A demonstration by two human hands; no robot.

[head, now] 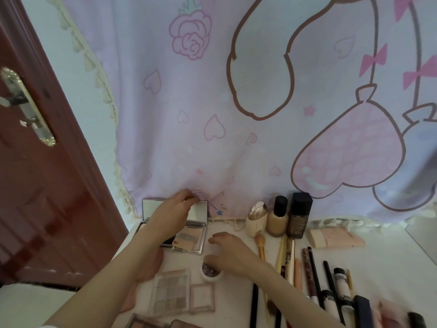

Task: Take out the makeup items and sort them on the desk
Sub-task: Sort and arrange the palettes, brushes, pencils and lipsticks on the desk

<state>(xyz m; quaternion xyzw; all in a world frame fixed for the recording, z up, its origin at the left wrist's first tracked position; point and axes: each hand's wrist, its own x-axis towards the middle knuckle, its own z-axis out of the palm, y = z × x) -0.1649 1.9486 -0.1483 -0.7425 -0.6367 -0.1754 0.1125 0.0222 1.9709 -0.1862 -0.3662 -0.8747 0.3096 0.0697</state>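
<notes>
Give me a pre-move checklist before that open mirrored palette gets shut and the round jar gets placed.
1. Left hand grips the mirrored lid of the open palette: ok.
2. Right hand rests on the small round jar: ok.
3. Right fingers clear of the palette's closing path: cannot tell.
4. Three foundation bottles upright at the back: ok.
5. Free desk space for the jar: ok.

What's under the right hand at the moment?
The right hand rests over a small round white jar; its near rim and dark lettered top show. The jar's far side is covered by the fingers.
</notes>
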